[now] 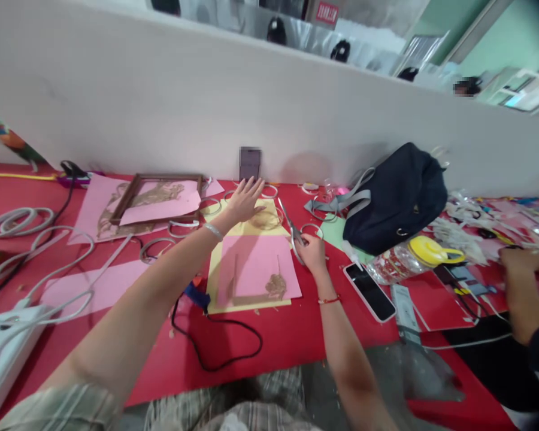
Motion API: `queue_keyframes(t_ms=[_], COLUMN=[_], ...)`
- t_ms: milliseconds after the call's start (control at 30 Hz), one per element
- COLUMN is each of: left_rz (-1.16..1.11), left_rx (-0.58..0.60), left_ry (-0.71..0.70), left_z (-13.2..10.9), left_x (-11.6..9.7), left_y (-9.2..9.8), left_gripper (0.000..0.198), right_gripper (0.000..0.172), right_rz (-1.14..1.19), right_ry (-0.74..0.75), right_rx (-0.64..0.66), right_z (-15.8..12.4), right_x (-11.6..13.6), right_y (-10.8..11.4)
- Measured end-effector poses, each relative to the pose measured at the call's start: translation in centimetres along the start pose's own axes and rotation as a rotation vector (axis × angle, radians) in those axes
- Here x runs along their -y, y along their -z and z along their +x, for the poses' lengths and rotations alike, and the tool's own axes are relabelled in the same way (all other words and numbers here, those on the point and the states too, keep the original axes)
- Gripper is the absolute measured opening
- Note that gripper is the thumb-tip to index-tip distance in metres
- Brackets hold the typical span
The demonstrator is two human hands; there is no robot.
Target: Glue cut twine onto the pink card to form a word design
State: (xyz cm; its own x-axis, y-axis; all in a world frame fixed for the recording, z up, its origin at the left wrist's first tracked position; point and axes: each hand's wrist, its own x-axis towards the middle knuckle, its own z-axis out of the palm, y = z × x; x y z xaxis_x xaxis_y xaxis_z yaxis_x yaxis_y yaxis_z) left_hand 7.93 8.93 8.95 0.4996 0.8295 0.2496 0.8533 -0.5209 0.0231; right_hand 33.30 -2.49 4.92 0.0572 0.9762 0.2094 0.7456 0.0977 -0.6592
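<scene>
Right hand (pixel 309 252) clamped on steel scissors (pixel 290 226), blades angled up and away from the body. Left hand (pixel 245 200) open, fingers spread, raised over the red-covered worktable (pixel 269 353). Beneath it lies a yellow card sheet (pixel 214 281), partly covered by a pink paper rectangle (pixel 251 269) bearing a brown smear (pixel 276 286). A thin white hoop (pixel 311 230) lies just beside the scissors.

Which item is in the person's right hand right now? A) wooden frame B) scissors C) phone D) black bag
B: the right hand grips the scissors, their blades pointing away from the person.
</scene>
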Motion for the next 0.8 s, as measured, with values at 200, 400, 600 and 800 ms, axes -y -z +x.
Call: queue_keyframes(t_ms=[200,400,600,800], left_rz=[0.002,-0.002,-0.032,-0.211], left_rx=[-0.132,-0.136,-0.104,-0.104], left_ry=[0.071,0.052,-0.014,-0.091], left_z=[5.0,6.3,5.6,-0.2], left_x=[4.8,6.9,6.5,4.6], left_y=[-3.4,-5.0,-3.6,3.0], left_gripper=[0.09,0.088,0.087,0.076], right_gripper=[0.029,0.015,0.025,0.03], right_rz=[-0.193,-0.385,-0.458,-0.497], right_ry=[0.047,0.026,-0.086,-0.178], right_rx=[-0.013,-0.022,-0.046,-0.024], right_z=[0.1,0.4,0.5,0.5], right_x=[-0.8,-1.1,-1.7,-1.7], right_y=[0.2,1.0,2.0,2.9])
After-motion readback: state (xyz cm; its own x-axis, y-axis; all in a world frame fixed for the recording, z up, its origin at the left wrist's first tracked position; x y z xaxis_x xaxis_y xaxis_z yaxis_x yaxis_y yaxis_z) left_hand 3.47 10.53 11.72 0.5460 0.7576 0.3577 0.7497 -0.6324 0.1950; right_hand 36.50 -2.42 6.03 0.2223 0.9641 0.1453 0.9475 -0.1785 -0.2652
